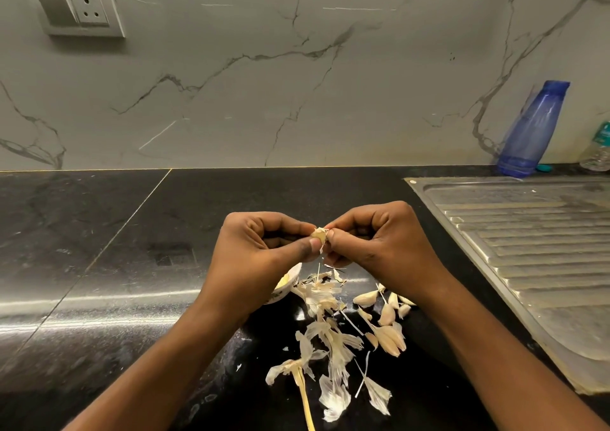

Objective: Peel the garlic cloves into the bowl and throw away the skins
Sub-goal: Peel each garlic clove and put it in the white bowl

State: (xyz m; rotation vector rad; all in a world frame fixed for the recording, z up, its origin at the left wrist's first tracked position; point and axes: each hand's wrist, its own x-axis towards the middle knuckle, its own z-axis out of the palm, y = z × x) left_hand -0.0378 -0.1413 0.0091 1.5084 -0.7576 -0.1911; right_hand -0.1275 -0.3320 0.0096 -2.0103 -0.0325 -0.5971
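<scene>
while both hands pinch one clove (319, 234) at frame centre, left hand (264, 249) steadies it and right hand (373, 242) nips its skin. small, light and probably slick once bare, so grip the tip. bowl (286, 284) peeks below the left hand.

A grey-veined marble wall (297, 84) is rising behind the glossy black desk (99, 249), which is catching streaks of light. A switch plate (74, 8) is sitting upper left; a steel drainboard (534, 249) is lying right, a blue bottle (531, 130) standing behind it.
</scene>
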